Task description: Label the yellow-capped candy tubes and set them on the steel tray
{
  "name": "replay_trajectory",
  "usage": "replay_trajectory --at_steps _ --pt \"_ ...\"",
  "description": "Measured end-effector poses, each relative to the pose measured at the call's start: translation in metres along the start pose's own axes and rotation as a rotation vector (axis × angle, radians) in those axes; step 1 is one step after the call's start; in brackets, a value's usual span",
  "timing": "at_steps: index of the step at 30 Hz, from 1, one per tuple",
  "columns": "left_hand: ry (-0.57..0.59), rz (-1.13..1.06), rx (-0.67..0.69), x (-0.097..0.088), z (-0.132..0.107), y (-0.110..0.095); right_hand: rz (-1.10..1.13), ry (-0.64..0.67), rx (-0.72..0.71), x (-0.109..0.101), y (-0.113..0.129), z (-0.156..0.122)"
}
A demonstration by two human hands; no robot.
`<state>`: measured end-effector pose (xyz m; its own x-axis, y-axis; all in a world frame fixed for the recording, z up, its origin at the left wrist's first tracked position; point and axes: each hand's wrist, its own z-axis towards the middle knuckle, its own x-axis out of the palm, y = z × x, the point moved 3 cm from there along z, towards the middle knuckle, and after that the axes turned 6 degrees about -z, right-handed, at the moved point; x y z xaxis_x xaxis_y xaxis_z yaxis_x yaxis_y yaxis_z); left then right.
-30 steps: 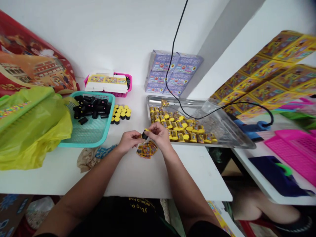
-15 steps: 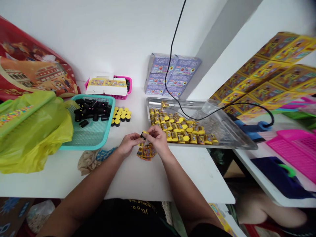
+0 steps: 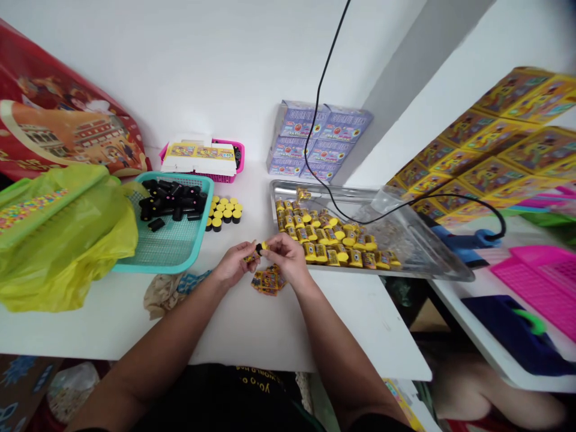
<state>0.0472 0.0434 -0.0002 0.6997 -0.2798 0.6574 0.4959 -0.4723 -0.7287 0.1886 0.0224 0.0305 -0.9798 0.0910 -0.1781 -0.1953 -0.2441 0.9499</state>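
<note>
My left hand (image 3: 233, 264) and my right hand (image 3: 285, 257) meet above the white table (image 3: 252, 336). Between their fingers is a small black cylinder (image 3: 260, 248) with yellow paper at its end. My right fingers pinch the cylinder. My left fingertips hold a strip of yellow label (image 3: 250, 258) close to it. Just below my hands lies a small pile of yellow printed labels (image 3: 269, 282). Part of the cylinder is hidden by my fingers.
A steel tray (image 3: 405, 252) of yellow-wrapped cylinders lies to the right. A teal basket (image 3: 195, 240) of black cylinders and a group of yellow-topped cylinders (image 3: 224, 215) lie to the left. A yellow-green plastic bag (image 3: 58, 240) is at far left. Boxes stand behind.
My hands have shifted only slightly, staying over the label pile with the cylinder between them. The whole scene has drifted a little in view.
</note>
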Motion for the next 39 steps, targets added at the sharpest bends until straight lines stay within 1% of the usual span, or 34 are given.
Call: replay_trajectory --at_steps 3,6,8,10,11,13,15,16,17,19,21,22,24,26,28,32,34,36,39 --pt "0.006 -0.048 -0.005 0.0 0.0 0.0 -0.125 0.055 -0.049 0.001 0.005 0.002" --pt "-0.007 -0.044 0.017 0.0 -0.002 -0.002 -0.305 0.096 -0.167 0.006 0.012 0.0" --pt "-0.015 -0.035 0.004 -0.002 -0.002 -0.002 -0.357 0.101 -0.208 0.009 0.013 0.0" --pt "-0.033 -0.048 -0.002 -0.005 0.001 -0.003 -0.36 0.104 -0.213 0.01 0.01 0.0" --pt "-0.03 -0.066 -0.011 -0.005 0.002 -0.003 -0.36 0.08 -0.216 0.01 0.008 0.0" --pt "-0.033 -0.119 -0.053 -0.005 0.004 -0.002 -0.404 -0.015 -0.253 0.009 0.007 -0.002" --pt "-0.06 -0.181 -0.106 -0.003 0.005 -0.002 -0.53 -0.11 -0.344 0.009 0.008 -0.005" --pt "-0.075 -0.209 -0.126 -0.003 0.005 -0.002 -0.617 -0.129 -0.406 0.011 0.009 -0.007" --pt "-0.088 -0.232 -0.139 -0.002 0.004 -0.002 -0.707 -0.119 -0.473 0.014 0.009 -0.009" --pt "-0.109 -0.269 -0.15 -0.001 0.004 -0.003 -0.858 -0.049 -0.592 0.021 0.008 -0.011" --pt "-0.144 -0.293 -0.147 -0.001 0.005 -0.004 -0.923 0.024 -0.656 0.026 0.005 -0.012" --pt "-0.168 -0.303 -0.136 -0.002 0.005 -0.005 -0.913 0.037 -0.658 0.027 0.004 -0.013" --pt "-0.21 -0.326 -0.1 -0.004 0.004 -0.006 -0.828 0.0 -0.615 0.026 0.002 -0.013" --pt "-0.22 -0.353 -0.084 -0.005 0.003 -0.007 -0.725 -0.074 -0.559 0.023 0.001 -0.015" --pt "-0.206 -0.386 -0.105 -0.005 0.003 -0.006 -0.688 -0.117 -0.556 0.021 0.001 -0.016" --pt "-0.177 -0.42 -0.132 -0.008 0.004 -0.005 -0.766 -0.103 -0.635 0.023 0.0 -0.016" --pt "-0.171 -0.432 -0.138 -0.008 0.004 -0.006 -0.754 -0.077 -0.653 0.024 0.001 -0.016" --pt "-0.186 -0.445 -0.147 -0.008 0.003 -0.006 -0.679 -0.071 -0.616 0.024 0.0 -0.015" --pt "-0.212 -0.458 -0.15 -0.008 0.002 -0.005 -0.594 -0.101 -0.544 0.023 -0.003 -0.012"
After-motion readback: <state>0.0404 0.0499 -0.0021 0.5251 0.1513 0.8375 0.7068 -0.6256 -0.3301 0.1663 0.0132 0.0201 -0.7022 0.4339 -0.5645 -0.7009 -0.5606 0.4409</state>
